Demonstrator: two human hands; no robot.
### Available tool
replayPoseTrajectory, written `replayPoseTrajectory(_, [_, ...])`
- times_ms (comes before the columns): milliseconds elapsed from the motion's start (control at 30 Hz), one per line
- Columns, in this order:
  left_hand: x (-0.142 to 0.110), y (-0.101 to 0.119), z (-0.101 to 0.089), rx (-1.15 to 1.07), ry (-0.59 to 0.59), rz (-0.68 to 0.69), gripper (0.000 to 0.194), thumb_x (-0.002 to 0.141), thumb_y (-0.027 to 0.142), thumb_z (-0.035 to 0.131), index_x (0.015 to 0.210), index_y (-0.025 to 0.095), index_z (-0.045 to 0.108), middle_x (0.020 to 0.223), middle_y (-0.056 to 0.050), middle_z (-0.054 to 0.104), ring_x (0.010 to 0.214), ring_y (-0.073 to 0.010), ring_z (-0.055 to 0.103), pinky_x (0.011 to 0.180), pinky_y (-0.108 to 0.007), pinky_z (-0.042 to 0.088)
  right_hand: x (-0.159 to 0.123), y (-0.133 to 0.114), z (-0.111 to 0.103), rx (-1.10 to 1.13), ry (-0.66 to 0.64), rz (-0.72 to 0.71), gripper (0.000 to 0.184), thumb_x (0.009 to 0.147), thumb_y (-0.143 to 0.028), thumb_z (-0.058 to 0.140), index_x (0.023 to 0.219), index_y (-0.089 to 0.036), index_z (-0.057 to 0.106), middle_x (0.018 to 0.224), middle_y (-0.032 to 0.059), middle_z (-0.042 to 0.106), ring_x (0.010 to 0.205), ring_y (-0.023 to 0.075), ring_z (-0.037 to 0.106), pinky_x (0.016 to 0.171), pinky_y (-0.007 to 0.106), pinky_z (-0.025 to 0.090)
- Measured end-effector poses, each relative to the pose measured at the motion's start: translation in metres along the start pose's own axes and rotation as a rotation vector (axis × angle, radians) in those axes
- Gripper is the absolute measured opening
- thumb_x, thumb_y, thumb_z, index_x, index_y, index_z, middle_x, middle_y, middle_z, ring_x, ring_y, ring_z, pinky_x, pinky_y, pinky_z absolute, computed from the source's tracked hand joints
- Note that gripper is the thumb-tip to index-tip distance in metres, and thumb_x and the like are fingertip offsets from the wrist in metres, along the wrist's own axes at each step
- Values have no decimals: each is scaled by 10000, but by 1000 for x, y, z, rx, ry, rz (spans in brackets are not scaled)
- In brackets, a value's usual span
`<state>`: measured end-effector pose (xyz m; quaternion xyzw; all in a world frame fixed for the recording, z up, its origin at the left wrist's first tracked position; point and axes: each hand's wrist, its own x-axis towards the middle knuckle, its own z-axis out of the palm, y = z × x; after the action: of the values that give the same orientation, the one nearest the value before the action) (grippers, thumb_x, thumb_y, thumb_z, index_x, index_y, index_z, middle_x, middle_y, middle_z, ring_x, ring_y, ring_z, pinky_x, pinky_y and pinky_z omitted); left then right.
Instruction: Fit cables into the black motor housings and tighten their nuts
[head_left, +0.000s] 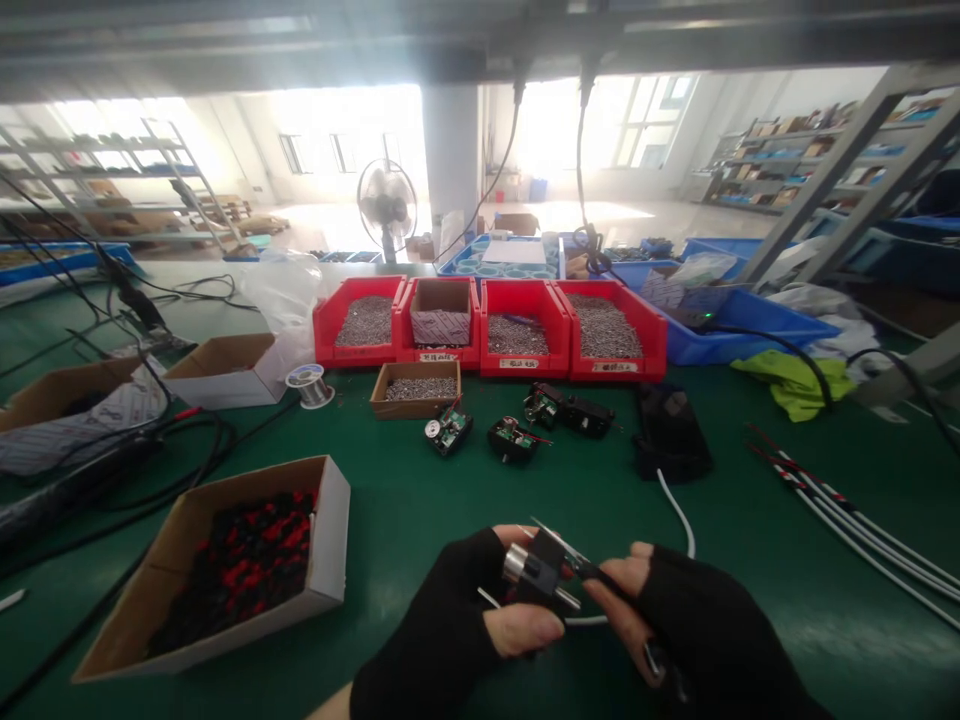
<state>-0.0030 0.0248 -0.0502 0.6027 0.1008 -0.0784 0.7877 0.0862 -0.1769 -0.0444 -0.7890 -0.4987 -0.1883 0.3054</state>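
My left hand (457,620), in a black fingerless glove, pinches a small black part with a silver cylindrical motor (534,570) between thumb and fingers. My right hand (682,620), also gloved, grips a thin metal tool like tweezers (570,555) whose tip touches the top of that part. Both hands hover low over the green table (420,520) near its front edge. A white cable (679,510) runs from behind my hands toward a black device (667,430).
Three similar black assemblies (448,430) (511,440) (570,410) lie mid-table. An open cardboard box of red and black pieces (240,565) sits left. Red bins of small metal parts (495,325) line the back, with a solder spool (310,385), cables left and red-white wires (847,520) right.
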Motion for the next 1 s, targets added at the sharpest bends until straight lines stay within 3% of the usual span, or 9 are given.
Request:
replayPoseTrajectory(100, [-5,-3,-3,142,-2,122,751,622,361,906,1284,161,611,1245,-136,679,1111,-320,633,973,-383,487,3,-9,-4,745,-339,719,429,997,-485,480,717,-192,620,510,-35,459,445,113,439,446,214,373])
replayPoseTrajectory(167, [-8,-3,-3,213,27,188,759,628,353,913,1304,182,614,1315,-129,646,1184,-338,600,1047,-398,446,4,-13,-6,973,-442,895,458,965,-561,490,721,-198,626,475,-52,370,429,114,372,446,221,361])
replayPoseTrajectory(300, [-5,3,1,161,6,66,700,664,578,830,1153,109,656,1029,-150,739,898,-303,680,793,-368,552,1,-8,-1,443,-133,469,297,964,-331,543,737,-211,691,637,20,653,588,156,627,606,243,498])
replayPoseTrajectory(400, [-3,6,3,148,-23,29,645,733,664,719,1020,91,644,839,-134,739,740,-258,672,661,-327,542,-2,-2,4,128,11,148,292,964,-347,553,765,-206,714,630,46,657,575,163,620,629,258,521])
replayPoseTrajectory(567, [-10,4,0,226,-25,153,671,649,379,889,1238,206,619,1208,-102,696,1071,-285,653,941,-340,510,-4,-4,8,-121,63,36,349,963,-471,551,826,-200,723,635,70,634,629,188,626,605,267,522])
replayPoseTrajectory(667, [-13,3,-1,355,51,218,694,633,365,907,1257,217,643,1257,-103,674,1131,-298,623,1011,-350,469,-6,-3,10,-140,56,9,326,966,-454,554,860,-197,725,639,72,638,632,192,630,597,270,518])
replayPoseTrajectory(833, [-3,6,2,98,-80,-17,563,738,596,746,988,107,623,792,-99,705,647,-186,625,596,-278,519,-11,5,11,-77,-29,-135,230,1010,-226,477,948,-170,691,674,49,674,601,164,629,625,274,507])
replayPoseTrajectory(900, [-1,8,4,47,-104,-22,520,735,561,759,956,117,600,775,-80,693,636,-162,606,593,-256,508,-9,6,9,17,-71,-95,230,1004,-151,458,914,-167,670,702,28,680,601,143,627,636,260,492])
replayPoseTrajectory(1000, [-6,11,5,93,-57,79,526,666,320,858,1097,162,604,1017,-91,718,856,-197,662,757,-261,530,0,0,4,461,-254,472,271,976,-313,546,754,-175,617,635,-9,592,563,120,561,559,221,432])
